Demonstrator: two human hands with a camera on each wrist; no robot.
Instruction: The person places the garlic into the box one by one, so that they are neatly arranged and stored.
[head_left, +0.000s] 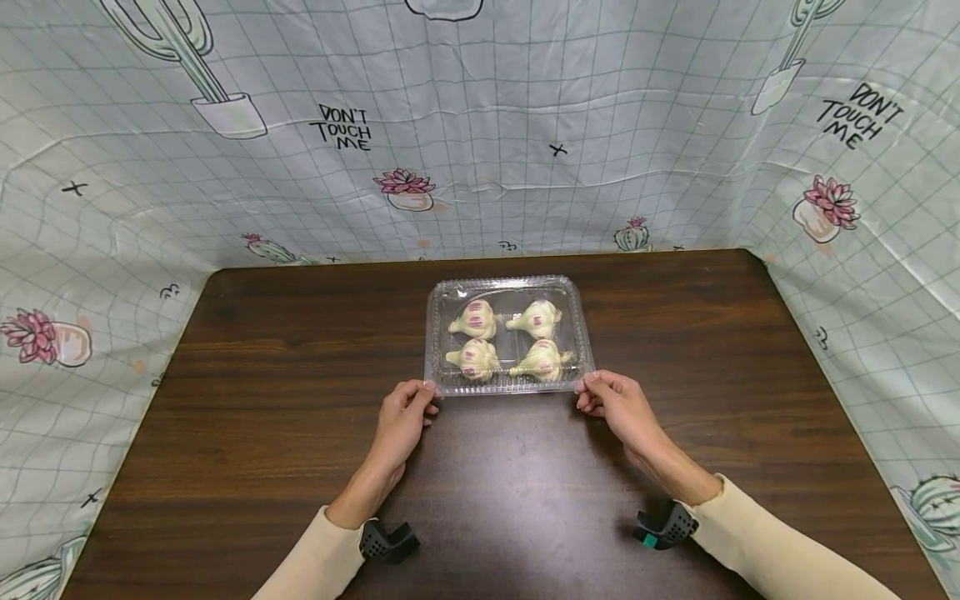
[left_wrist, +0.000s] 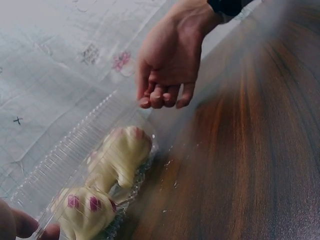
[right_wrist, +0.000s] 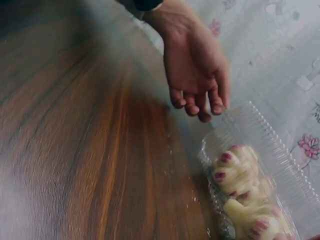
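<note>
A clear plastic clamshell container [head_left: 510, 389] lies on the table in the head view, its lid over several garlic bulbs [head_left: 477, 320]. The bulbs are cream-white with purple marks. My left hand [head_left: 401, 421] pinches the front left corner of the rim, thumb on top. At the front right corner, my right hand [head_left: 626, 412] grips the rim the same way. In the left wrist view the ridged lid edge [left_wrist: 70, 142] runs past my left fingers, with the right hand [left_wrist: 170, 60] at the far corner. The right wrist view shows the left hand [right_wrist: 197, 70] across the container.
The dark brown wooden table [head_left: 300, 350] stretches out around the container. A pale gridded cloth [head_left: 480, 150] with cactus prints hangs behind the table and at both sides. Each wrist wears a black camera mount [head_left: 387, 542].
</note>
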